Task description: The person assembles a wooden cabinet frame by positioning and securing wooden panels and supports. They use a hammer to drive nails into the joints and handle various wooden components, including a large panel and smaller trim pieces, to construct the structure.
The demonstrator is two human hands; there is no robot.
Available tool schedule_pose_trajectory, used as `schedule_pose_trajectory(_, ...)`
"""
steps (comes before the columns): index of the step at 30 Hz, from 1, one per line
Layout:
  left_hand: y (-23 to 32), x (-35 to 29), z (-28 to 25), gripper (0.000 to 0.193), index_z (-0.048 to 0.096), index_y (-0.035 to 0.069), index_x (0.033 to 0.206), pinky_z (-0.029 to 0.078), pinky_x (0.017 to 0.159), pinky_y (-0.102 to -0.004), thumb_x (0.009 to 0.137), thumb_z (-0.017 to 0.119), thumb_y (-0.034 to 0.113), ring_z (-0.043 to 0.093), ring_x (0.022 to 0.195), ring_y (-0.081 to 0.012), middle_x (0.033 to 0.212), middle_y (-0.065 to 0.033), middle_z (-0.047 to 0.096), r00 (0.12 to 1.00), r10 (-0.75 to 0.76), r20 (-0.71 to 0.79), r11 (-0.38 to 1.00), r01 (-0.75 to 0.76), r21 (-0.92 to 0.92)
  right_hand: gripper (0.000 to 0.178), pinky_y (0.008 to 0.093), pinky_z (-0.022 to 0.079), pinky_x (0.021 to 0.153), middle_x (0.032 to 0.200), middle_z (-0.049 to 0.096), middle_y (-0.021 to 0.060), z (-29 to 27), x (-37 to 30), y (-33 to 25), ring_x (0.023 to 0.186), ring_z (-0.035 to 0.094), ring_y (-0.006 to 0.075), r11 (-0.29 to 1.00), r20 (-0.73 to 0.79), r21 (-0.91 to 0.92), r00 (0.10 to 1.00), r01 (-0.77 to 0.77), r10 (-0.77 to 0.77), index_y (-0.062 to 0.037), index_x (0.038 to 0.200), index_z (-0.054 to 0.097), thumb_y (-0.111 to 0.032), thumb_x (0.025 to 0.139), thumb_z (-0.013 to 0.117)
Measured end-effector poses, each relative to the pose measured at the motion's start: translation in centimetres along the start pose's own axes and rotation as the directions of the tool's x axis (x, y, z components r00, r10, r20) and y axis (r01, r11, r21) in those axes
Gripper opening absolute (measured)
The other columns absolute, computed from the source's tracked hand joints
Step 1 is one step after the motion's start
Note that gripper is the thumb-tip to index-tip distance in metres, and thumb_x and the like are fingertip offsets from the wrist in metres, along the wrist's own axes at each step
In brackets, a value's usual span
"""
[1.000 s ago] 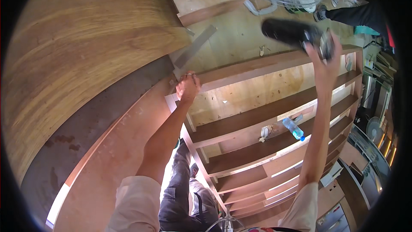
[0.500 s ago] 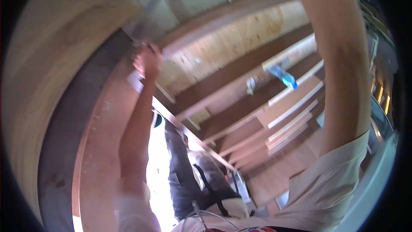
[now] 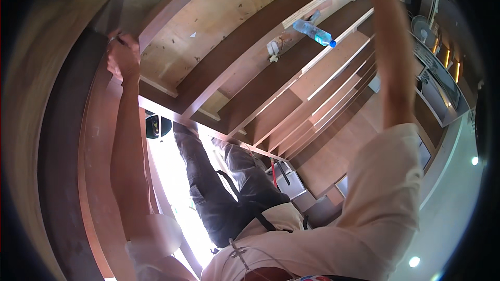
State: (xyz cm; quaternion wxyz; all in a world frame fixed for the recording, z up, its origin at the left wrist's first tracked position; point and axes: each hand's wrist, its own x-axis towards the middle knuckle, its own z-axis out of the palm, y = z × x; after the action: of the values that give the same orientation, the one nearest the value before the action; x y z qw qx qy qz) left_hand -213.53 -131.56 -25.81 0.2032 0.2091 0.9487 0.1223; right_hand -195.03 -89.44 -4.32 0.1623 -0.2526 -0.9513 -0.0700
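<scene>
The left hand point(image 3: 123, 56) is raised at the upper left of the view, its fingers point(image 3: 119, 41) curled tight around the lower end of a flat grey metal bar point(image 3: 117, 5) that runs up and slightly right toward the top edge. The bar lies against the meeting line between a large curved plywood panel point(image 3: 47, 73), pale on its broad face and dark along its bent edge, and the end of a wooden shelf frame point(image 3: 219, 67). The left forearm stretches straight down from the hand to a rolled light sleeve at the bottom of the picture.

The right arm point(image 3: 393, 57) rises along the right side and passes out of the top edge, so the right hand is out of sight and what its fingers are doing cannot be told. Its cream sleeve point(image 3: 375, 198) fills the lower right.

The shelf frame spreads across the middle: long dark brown boards set in stepped rows, with pale plywood backing between them. On one board near the top right lies a clear plastic bottle point(image 3: 314, 33) with a blue cap, on its side. Just left of it, lower on the same board, sits a small whitish object point(image 3: 273, 48), too small to make out.

Below the frame, the person's dark trousers point(image 3: 219, 187) hang down toward a bright floor. Beside the legs stands a small grey box point(image 3: 289, 182) with a red-handled tool point(image 3: 274, 174) resting against it. A dark round object point(image 3: 156, 126) sits near the left leg.
</scene>
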Motion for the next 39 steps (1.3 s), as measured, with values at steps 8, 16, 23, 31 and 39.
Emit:
schedule_pose_trajectory(8, 0.9, -0.1, -0.1, 0.029, 0.064, 0.019, 0.101, 0.051, 0.069, -0.0457, 0.088, 0.042, 0.034, 0.064, 0.08, -0.0362, 0.085, -0.014, 0.067, 0.998, 0.053, -0.02, 0.998, -0.052, 0.026, 0.042, 0.0428, 0.048, 0.081, 0.107, 0.063, 0.0202, -4.0, -44.5, 8.2, 0.095, 0.061, 0.0359, 0.636, 0.531, -0.273, 0.438, -0.722, 0.725, -0.0029, 0.113, 0.057, -0.025, 0.08, 0.069)
schedule_pose_trajectory(16, -1.7, 0.5, 1.8, 0.024, 0.064, 0.017, 0.096, 0.052, 0.059, -0.0429, 0.085, 0.05, 0.033, 0.066, 0.065, -0.029, 0.078, -0.0101, 0.066, 0.997, -0.063, -0.035, 0.989, 0.067, 0.135, 0.023, 0.0336, 0.045, 0.08, 0.089, 0.061, 0.0106, -7.7, -40.6, 6.9, 0.089, 0.057, 0.0238, 0.741, 0.352, 0.115, 0.724, -0.662, 0.593, -0.0033, 0.097, 0.061, -0.025, 0.088, 0.063)
schedule_pose_trajectory(23, -1.2, -0.2, 0.5, 0.024, 0.061, 0.013, 0.099, 0.052, 0.07, -0.046, 0.085, 0.046, 0.027, 0.064, 0.081, -0.034, 0.088, -0.0153, 0.064, 0.993, 0.08, -0.083, 0.997, -0.081, -0.01, 0.021, 0.0297, 0.047, 0.075, 0.1, 0.058, 0.0101, -17.7, -13.0, -6.2, 0.092, 0.057, 0.0198, 0.827, 0.26, 0.204, 0.843, -0.524, 0.47, -0.0007, 0.108, 0.062, -0.007, 0.088, 0.061)
schedule_pose_trajectory(31, -1.4, 0.0, 1.5, 0.024, 0.06, 0.016, 0.103, 0.051, 0.067, -0.0453, 0.086, 0.047, 0.026, 0.064, 0.077, -0.0333, 0.089, -0.0117, 0.065, 0.996, 0.082, -0.015, 0.996, -0.082, 0.024, 0.02, 0.0258, 0.044, 0.08, 0.096, 0.063, 0.0067, -0.7, 8.6, -16.3, 0.085, 0.057, 0.0136, 0.837, 0.161, 0.526, 0.984, -0.153, 0.079, -0.0035, 0.097, 0.066, -0.02, 0.09, 0.059)
schedule_pose_trajectory(39, 0.1, 0.2, -0.3, 0.03, 0.059, 0.017, 0.107, 0.05, 0.064, -0.0475, 0.088, 0.041, 0.031, 0.063, 0.075, -0.0376, 0.085, -0.0161, 0.065, 0.998, 0.059, 0.006, 0.998, -0.059, 0.028, 0.026, 0.0443, 0.034, 0.095, 0.117, 0.055, 0.0068, 13.8, 17.0, -30.0, 0.11, 0.049, 0.0237, 0.832, 0.214, 0.523, 0.973, -0.186, 0.083, -0.0163, 0.108, 0.065, -0.019, 0.085, 0.053)
